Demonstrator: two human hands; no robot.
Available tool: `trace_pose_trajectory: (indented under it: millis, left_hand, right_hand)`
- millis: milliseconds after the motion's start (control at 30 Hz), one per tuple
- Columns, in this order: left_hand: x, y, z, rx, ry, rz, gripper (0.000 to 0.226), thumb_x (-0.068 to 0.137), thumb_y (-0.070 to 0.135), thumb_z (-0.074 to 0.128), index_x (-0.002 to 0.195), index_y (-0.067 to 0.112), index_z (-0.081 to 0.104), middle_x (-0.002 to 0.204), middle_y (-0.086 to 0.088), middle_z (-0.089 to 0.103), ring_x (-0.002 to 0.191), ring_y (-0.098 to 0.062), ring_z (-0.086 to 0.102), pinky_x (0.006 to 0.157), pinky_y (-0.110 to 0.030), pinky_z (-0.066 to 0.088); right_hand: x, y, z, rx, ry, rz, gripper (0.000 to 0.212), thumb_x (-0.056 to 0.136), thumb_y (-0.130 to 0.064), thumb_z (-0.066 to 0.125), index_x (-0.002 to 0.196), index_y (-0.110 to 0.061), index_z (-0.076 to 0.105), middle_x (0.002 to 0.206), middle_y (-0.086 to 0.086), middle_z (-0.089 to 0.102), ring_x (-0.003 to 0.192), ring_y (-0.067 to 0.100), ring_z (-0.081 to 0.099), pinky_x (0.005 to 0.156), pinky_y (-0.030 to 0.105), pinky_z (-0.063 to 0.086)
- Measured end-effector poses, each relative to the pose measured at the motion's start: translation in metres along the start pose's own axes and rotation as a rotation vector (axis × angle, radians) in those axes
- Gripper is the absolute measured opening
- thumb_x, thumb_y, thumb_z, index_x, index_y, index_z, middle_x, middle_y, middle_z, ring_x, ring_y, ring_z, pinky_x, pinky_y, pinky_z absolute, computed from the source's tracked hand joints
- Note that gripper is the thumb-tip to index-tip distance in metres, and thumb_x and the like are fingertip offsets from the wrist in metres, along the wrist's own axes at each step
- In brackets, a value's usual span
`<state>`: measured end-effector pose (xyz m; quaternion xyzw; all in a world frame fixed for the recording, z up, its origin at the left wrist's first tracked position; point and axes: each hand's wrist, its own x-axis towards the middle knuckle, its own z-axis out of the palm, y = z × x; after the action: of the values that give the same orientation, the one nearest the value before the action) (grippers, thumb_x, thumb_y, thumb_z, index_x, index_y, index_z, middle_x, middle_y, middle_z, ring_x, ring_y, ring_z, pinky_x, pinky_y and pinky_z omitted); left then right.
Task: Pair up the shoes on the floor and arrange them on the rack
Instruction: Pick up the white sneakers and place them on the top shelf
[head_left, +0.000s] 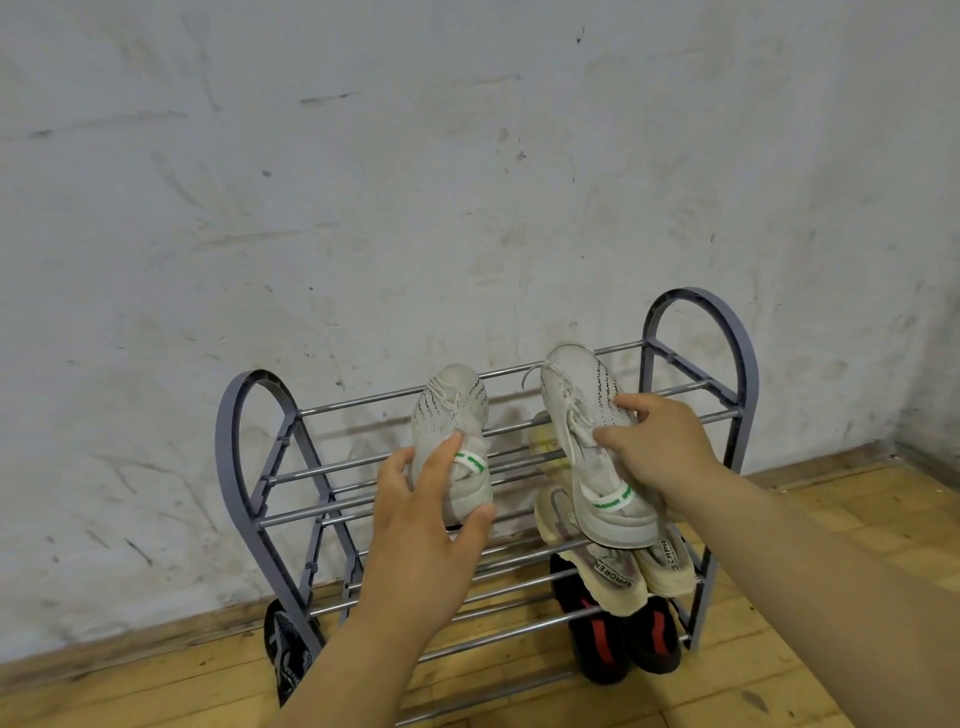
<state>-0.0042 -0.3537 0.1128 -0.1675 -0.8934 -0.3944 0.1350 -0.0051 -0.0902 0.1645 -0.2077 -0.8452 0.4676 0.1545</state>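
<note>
A grey metal shoe rack (249, 415) with three tiers stands against the wall. Two matching white knit sneakers with green heel tabs are at its top tier. My left hand (421, 514) grips the left white sneaker (452, 410) round its heel. My right hand (654, 441) holds the right white sneaker (576, 395) by its side, toe pointing at the wall. A cream pair (644, 571) sits on the middle tier at the right. Below it, a black pair with red stripes (618, 639) rests on the bottom tier.
A single black patterned shoe (283, 649) lies on the wooden floor (779, 665) by the rack's left leg, partly behind it. The scuffed white wall (415, 182) is right behind the rack. A room corner lies at the far right.
</note>
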Motion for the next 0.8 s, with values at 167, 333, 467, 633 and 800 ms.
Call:
trace_pose_trajectory:
  millis: [167, 333, 467, 633, 800]
  left_hand:
    - [0.000, 0.002, 0.000, 0.006, 0.003, 0.004, 0.069, 0.093, 0.048, 0.067, 0.141, 0.070, 0.022, 0.153, 0.023, 0.011, 0.144, -0.021, 0.032, 0.110, -0.046, 0.049]
    - [0.000, 0.001, 0.000, 0.008, 0.005, 0.003, 0.069, 0.093, 0.050, 0.066, 0.141, 0.070, 0.021, 0.154, 0.023, 0.011, 0.144, -0.022, 0.033, 0.109, -0.046, 0.050]
    - [0.000, 0.000, 0.000, 0.003, 0.002, -0.004, 0.070, 0.092, 0.051, 0.065, 0.142, 0.069, 0.021, 0.153, 0.025, 0.010, 0.144, -0.024, 0.034, 0.109, -0.047, 0.050]
    - [0.001, 0.000, 0.001, -0.002, 0.004, -0.015, 0.069, 0.091, 0.053, 0.063, 0.145, 0.066, 0.021, 0.153, 0.026, 0.009, 0.144, -0.024, 0.033, 0.110, -0.047, 0.049]
    - [0.002, 0.002, 0.001, -0.031, 0.021, -0.023, 0.071, 0.093, 0.051, 0.064, 0.146, 0.066, 0.019, 0.152, 0.024, 0.013, 0.141, -0.022, 0.037, 0.109, -0.046, 0.050]
  right_hand:
    - [-0.004, 0.000, 0.002, 0.017, -0.084, 0.070, 0.061, 0.088, -0.043, 0.068, 0.147, -0.028, 0.055, 0.153, 0.009, 0.051, 0.140, 0.028, 0.045, 0.116, 0.045, 0.040]
    - [-0.007, -0.005, -0.002, 0.062, -0.238, 0.142, 0.079, 0.077, -0.041, 0.057, 0.154, -0.040, 0.039, 0.139, -0.002, 0.056, 0.108, 0.022, 0.059, 0.095, 0.043, 0.051]
    - [-0.008, -0.003, -0.008, 0.342, -0.383, 0.287, 0.076, 0.089, -0.020, 0.054, 0.152, -0.055, 0.030, 0.116, -0.007, 0.058, 0.100, 0.028, 0.066, 0.090, 0.049, 0.058]
    - [-0.014, 0.002, -0.019, 0.365, -0.511, 0.285, 0.075, 0.100, -0.009, 0.049, 0.151, -0.059, 0.023, 0.131, -0.003, 0.060, 0.091, 0.026, 0.068, 0.060, 0.039, 0.059]
    - [-0.017, 0.003, -0.026, 0.407, -0.533, 0.260, 0.079, 0.099, -0.002, 0.055, 0.142, -0.062, 0.026, 0.122, -0.002, 0.061, 0.097, 0.031, 0.069, 0.068, 0.048, 0.061]
